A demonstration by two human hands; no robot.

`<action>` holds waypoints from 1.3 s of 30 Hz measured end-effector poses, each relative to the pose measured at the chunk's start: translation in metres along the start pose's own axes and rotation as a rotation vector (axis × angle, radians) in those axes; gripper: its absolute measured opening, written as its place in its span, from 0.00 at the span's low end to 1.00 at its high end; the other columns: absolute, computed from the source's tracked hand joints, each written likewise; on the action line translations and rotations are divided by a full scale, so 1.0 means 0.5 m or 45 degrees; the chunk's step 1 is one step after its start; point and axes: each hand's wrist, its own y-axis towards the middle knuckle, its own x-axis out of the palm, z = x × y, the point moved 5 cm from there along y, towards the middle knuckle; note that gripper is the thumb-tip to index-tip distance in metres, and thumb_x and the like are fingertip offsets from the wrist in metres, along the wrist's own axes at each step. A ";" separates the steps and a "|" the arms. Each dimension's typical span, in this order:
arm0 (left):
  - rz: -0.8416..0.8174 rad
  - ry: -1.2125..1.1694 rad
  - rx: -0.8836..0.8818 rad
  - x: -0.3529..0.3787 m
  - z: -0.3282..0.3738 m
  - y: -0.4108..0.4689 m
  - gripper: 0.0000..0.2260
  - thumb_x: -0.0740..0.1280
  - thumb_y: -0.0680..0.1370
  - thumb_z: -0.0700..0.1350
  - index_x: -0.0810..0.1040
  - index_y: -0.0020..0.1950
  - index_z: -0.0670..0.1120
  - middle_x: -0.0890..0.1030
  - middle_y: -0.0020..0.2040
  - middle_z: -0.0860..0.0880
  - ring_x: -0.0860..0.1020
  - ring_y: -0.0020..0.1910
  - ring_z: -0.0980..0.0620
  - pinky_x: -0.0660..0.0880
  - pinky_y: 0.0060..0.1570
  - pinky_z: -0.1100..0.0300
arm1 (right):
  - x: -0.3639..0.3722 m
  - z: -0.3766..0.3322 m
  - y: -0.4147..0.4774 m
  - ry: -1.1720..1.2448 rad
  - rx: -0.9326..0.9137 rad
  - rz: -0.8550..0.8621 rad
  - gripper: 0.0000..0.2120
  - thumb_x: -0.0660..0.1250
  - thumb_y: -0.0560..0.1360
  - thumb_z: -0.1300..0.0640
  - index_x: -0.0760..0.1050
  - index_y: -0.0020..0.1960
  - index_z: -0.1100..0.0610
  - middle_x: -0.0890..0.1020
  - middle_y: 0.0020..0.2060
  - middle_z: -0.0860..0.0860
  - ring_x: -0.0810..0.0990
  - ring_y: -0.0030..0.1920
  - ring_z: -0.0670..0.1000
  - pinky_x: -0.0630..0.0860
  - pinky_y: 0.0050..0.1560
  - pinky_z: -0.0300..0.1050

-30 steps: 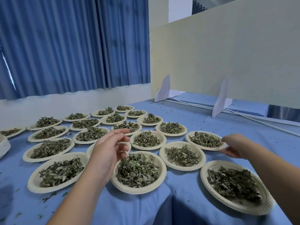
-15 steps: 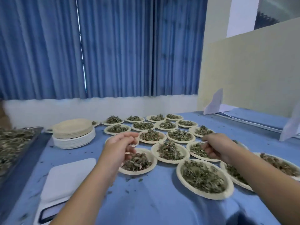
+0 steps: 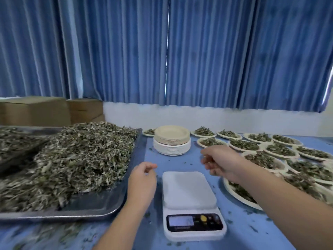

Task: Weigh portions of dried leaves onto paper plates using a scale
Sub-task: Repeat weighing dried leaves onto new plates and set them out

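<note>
A white rectangular digital kitchen scale [image 3: 189, 192] is set near the front edge, on a blue tablecloth [image 3: 180, 163] strewn with leaf crumbs. Its display is lit, but the reading cannot be made out.

The left hand [image 3: 142, 183] is held just left of the scale, above the cloth. Its fingers are curled, with thumb and forefinger drawn close together. Whether a scrap is pinched between them cannot be told through the blur.

The right hand [image 3: 221, 163] is held beyond the scale's far right corner, between the scale and the plates. Its fingers are loosely curled toward the left, and nothing is seen in them.

A shallow grey metal tray [image 3: 97, 204] lies to the left, piled with a large heap of dried grey-green leaves [image 3: 81, 156].

A stack of round paper plates [image 3: 172, 139], beige above white, stands far of the scale.

Round paper plates filled with leaf portions [image 3: 228, 190] are spread in rows across the right side.

Pleated blue curtains [image 3: 216, 51] hang at the back, and brown cardboard boxes [image 3: 36, 110] are stacked at the far left.
</note>
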 end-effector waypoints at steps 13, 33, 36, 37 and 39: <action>-0.060 0.179 -0.163 0.015 -0.066 0.035 0.06 0.60 0.79 0.45 0.73 0.49 0.56 0.76 0.52 0.54 0.76 0.49 0.54 0.73 0.51 0.57 | 0.157 -0.103 0.246 -1.429 -0.565 0.037 0.24 0.61 0.80 0.52 0.64 0.75 0.55 0.63 0.73 0.56 0.69 0.67 0.57 0.67 0.65 0.46; -0.083 0.191 -0.172 0.020 -0.072 0.047 0.07 0.61 0.79 0.45 0.72 0.45 0.57 0.75 0.51 0.55 0.75 0.48 0.57 0.70 0.45 0.62 | 0.183 -0.126 0.323 -1.607 -0.519 -0.004 0.15 0.59 0.79 0.59 0.78 0.63 0.54 0.77 0.63 0.51 0.74 0.60 0.53 0.70 0.55 0.42; -0.080 0.174 -0.177 0.020 -0.072 0.047 0.07 0.61 0.79 0.45 0.72 0.45 0.57 0.75 0.51 0.55 0.76 0.47 0.57 0.71 0.45 0.61 | 0.183 -0.128 0.329 -1.562 -0.574 0.015 0.14 0.60 0.78 0.61 0.81 0.58 0.55 0.81 0.56 0.51 0.76 0.59 0.54 0.73 0.57 0.44; -0.074 0.166 -0.180 0.020 -0.072 0.047 0.07 0.61 0.79 0.45 0.72 0.45 0.57 0.75 0.51 0.55 0.76 0.47 0.57 0.71 0.45 0.62 | 0.183 -0.128 0.331 -1.557 -0.590 0.010 0.14 0.60 0.77 0.62 0.82 0.55 0.55 0.81 0.52 0.50 0.76 0.56 0.54 0.74 0.54 0.43; -0.057 0.151 -0.183 0.020 -0.072 0.048 0.07 0.61 0.78 0.45 0.73 0.44 0.57 0.76 0.51 0.54 0.76 0.47 0.57 0.71 0.43 0.62 | 0.182 -0.126 0.336 -1.554 -0.604 -0.003 0.13 0.59 0.75 0.64 0.82 0.45 0.55 0.79 0.40 0.50 0.76 0.48 0.55 0.71 0.44 0.42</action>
